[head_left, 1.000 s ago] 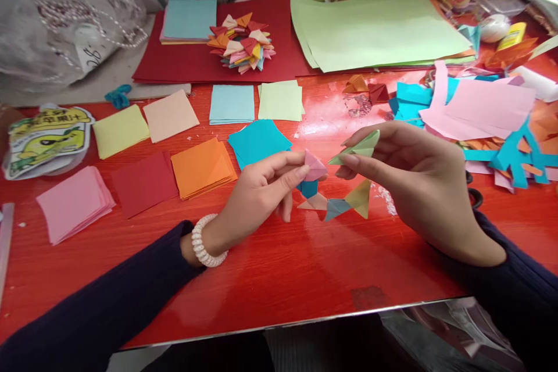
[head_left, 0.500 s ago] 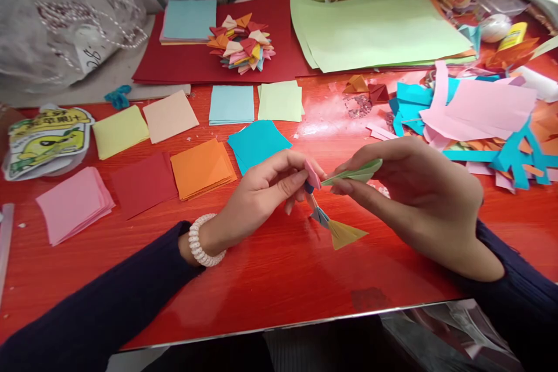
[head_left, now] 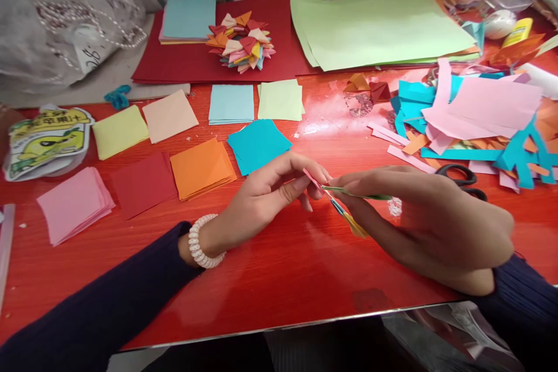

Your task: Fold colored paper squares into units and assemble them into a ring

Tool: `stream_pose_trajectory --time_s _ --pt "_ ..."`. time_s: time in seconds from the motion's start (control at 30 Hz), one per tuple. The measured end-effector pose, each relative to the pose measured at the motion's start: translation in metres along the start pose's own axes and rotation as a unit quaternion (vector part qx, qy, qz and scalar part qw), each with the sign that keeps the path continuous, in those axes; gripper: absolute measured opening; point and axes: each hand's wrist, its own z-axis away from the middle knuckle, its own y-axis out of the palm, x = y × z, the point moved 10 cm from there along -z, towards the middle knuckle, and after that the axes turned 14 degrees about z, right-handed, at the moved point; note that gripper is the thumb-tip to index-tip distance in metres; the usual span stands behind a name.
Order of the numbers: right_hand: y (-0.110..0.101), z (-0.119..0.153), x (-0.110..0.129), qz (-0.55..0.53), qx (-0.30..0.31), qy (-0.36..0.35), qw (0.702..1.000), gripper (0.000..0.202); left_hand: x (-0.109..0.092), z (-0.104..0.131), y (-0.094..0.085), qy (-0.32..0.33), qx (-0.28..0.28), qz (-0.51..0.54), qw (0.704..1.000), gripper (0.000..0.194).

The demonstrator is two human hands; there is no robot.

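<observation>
Table: red table (head_left: pixel 270 279); its near edge runs just below both forearms, with a bare strip between wrists and edge.
Scrap heap: cut paper scraps (head_left: pixel 475 110) crowd the far right, scissors (head_left: pixel 462 175) just beside the right hand.
Paper stacks: orange squares (head_left: pixel 203 167) and teal squares (head_left: pixel 258 144) lie near the left hand.
Right hand (head_left: pixel 436 221): fingers pinched shut on the green folded piece (head_left: pixel 361 193).
Left hand (head_left: pixel 265 197): thumb and fingertips closed on the pink-ended folded chain (head_left: pixel 333 203), held just above the table's middle.
</observation>
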Motion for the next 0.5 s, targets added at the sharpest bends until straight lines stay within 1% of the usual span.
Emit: stream_pose_trajectory --time_s 0.07,0.17,0.27,0.4,0.5 --pt "0.001 -0.003 0.005 0.009 0.022 -0.024 0.999 0.015 -0.002 0.000 0.001 0.008 0.003 -0.001 1.000 0.013" --pt "0.000 -0.003 0.008 0.026 0.033 -0.053 0.998 0.018 -0.002 0.000 0.001 0.015 0.007 0.003 1.000 0.013" --pt "0.000 0.000 0.009 0.050 0.032 -0.071 0.996 0.020 -0.003 0.001 -0.001 0.022 0.003 -0.008 1.000 0.013" --pt "0.001 0.004 0.013 0.080 0.022 -0.112 0.990 0.023 -0.004 0.002 -0.003 0.021 -0.011 -0.032 0.999 0.013" --pt "0.002 0.005 0.014 0.083 0.019 -0.124 0.989 0.020 -0.005 0.002 -0.005 0.016 -0.033 -0.056 0.998 0.014"
